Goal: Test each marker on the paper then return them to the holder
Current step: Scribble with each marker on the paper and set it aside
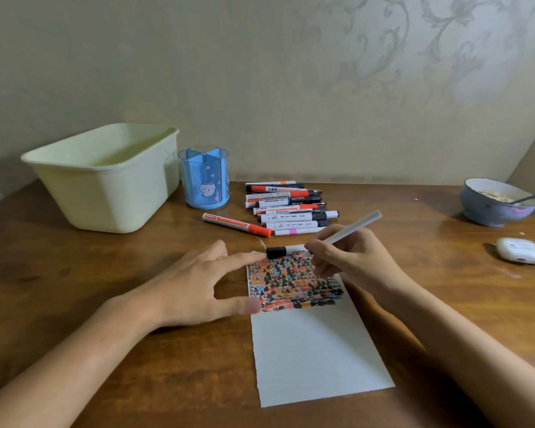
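Note:
A white sheet of paper point(315, 350) lies on the wooden table, its upper part covered in black, red, orange and blue marks. My left hand point(195, 285) rests flat at the paper's left edge, fingers straight, thumb and forefinger touching it. My right hand point(346, 254) grips a slim white marker point(355, 225) over the coloured patch; its tip is hidden by my fingers. A black-capped marker point(283, 251) lies along the paper's top edge. Several markers point(288, 208) lie in a pile behind, and a red one point(237, 225) to their left. The blue holder point(204, 177) stands empty.
A pale green plastic tub point(105, 177) stands at the back left beside the holder. A blue bowl point(494, 202) with food and a spoon sits at the far right, with a white earbud case point(519, 250) in front of it. A wall runs close behind.

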`<control>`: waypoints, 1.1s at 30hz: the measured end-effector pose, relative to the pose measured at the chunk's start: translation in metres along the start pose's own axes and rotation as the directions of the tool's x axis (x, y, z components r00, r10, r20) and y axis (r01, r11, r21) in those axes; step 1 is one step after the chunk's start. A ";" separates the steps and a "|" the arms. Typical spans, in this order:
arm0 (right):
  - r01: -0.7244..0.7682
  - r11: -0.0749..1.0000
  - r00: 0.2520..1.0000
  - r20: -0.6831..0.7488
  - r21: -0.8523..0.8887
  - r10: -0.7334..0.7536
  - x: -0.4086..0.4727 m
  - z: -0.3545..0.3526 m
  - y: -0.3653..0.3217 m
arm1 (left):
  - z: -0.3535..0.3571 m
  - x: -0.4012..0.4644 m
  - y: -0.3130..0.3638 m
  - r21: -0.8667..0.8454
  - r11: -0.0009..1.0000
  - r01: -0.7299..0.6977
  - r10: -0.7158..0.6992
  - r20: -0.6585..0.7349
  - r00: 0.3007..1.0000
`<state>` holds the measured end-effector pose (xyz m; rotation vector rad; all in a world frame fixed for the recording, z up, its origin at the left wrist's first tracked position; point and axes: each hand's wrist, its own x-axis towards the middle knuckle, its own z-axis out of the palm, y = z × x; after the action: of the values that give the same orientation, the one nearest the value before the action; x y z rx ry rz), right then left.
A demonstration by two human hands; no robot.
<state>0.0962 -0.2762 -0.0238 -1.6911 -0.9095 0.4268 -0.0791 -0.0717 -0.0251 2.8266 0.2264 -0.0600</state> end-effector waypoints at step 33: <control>-0.043 0.942 0.988 -0.153 -0.332 -0.009 -0.057 -0.007 0.010 | 0.008 0.000 -0.007 0.140 0.988 -0.070 0.067 0.025 0.997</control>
<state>0.0682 -0.3249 -0.0408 -2.0125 -0.8910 0.1539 -0.0800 -0.0673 -0.0354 2.9704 0.1253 -0.0927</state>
